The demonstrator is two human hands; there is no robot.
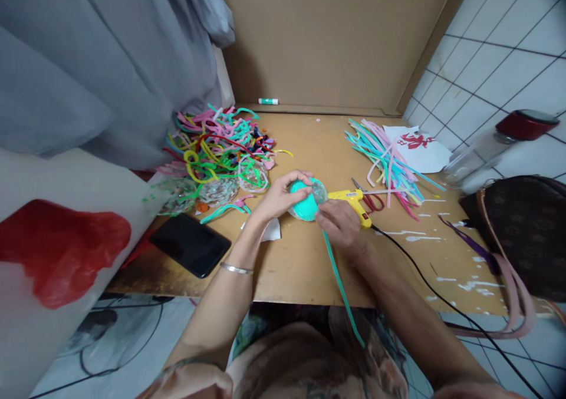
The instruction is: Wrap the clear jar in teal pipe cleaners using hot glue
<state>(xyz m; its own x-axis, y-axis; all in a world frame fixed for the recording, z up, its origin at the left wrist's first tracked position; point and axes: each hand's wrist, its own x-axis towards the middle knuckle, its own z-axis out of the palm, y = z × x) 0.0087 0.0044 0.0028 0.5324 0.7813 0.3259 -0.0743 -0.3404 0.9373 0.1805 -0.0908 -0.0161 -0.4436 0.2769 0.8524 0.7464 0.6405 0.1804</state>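
Observation:
My left hand (289, 193) grips a round clear disc (319, 191), much of its face covered with teal fuzzy pipe cleaner (303, 204). At the disc's right edge, the fingers of my right hand (340, 222) are closed on a teal pipe cleaner strip (338, 269), whose long tail hangs down past the table's front edge. Just behind my right hand lies a yellow hot glue gun (349, 197) with a black cord. Red-handled scissors (375, 202) rest beside it, partly hidden by the gun.
A tangled heap of coloured pipe cleaners (216, 139) covers the back left, with clear discs (216, 191) before it. A black phone (190, 244) lies front left. More pipe cleaners (384, 151), a bottle (495, 142) and a brown bag (526, 234) are on the right.

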